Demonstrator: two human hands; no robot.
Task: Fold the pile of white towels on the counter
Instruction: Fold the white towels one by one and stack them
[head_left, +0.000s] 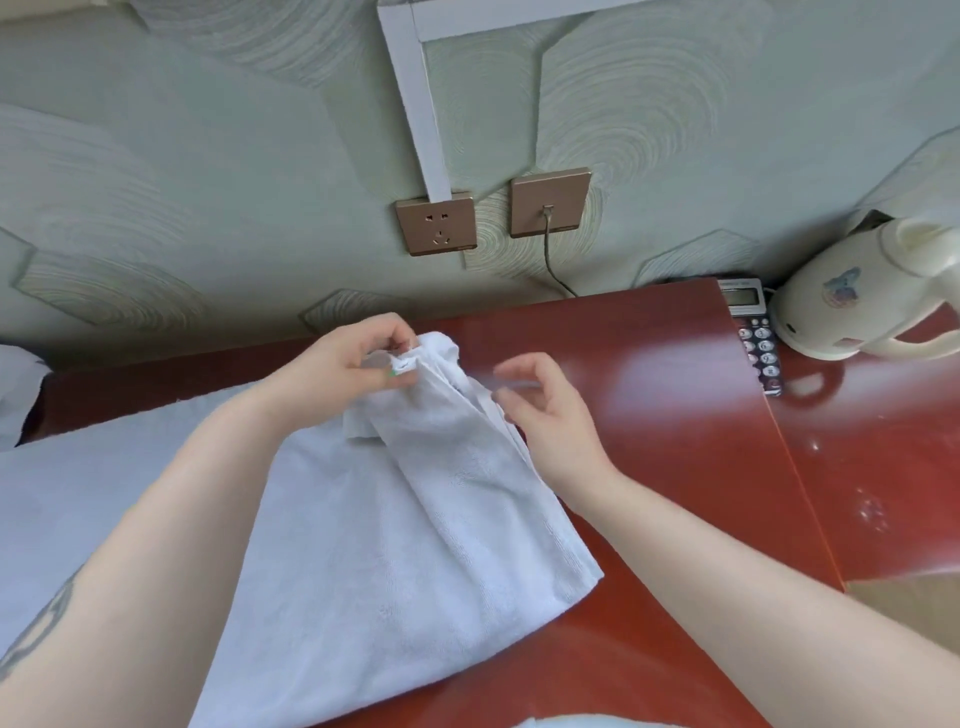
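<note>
A white towel (395, 545) lies spread on the red-brown counter (649, 467), bunched into folds at its far end. My left hand (348, 364) pinches the towel's far corner, lifting it a little off the counter. Just right of the bunched edge hovers my right hand (540, 405), its fingers curled and apart, with nothing clearly between them. More white cloth (78, 493) lies flat to the left under my left forearm.
A cream electric kettle (862, 306) stands at the back right beside a black desk phone (756, 338). Two bronze wall sockets (436, 223) sit on the green wall, one with a cable plugged in. The counter has a seam on the right.
</note>
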